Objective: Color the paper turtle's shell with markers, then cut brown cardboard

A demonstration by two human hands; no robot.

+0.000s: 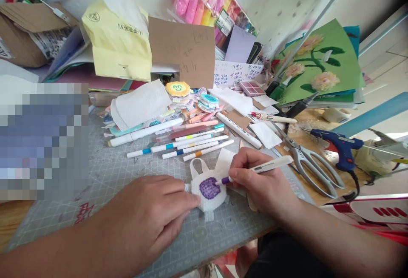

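Note:
A white, bumpy rounded piece with a paper loop at its top lies on the grey cutting mat; it looks like layered tissue or paper. A dark purple patch covers its middle. My left hand has its fingers bent and pressed together at the piece's left edge, with a fingertip on it. In my right hand is a white marker, pinched between thumb and fingers. Its purple tip end touches the right side of the patch. White paper lies partly under my right hand.
Several markers lie behind the piece. Scissors and a blue glue gun rest on the right. Farther back are a yellow bag, cardboard and a yellow round piece. The near table edge runs below my hands.

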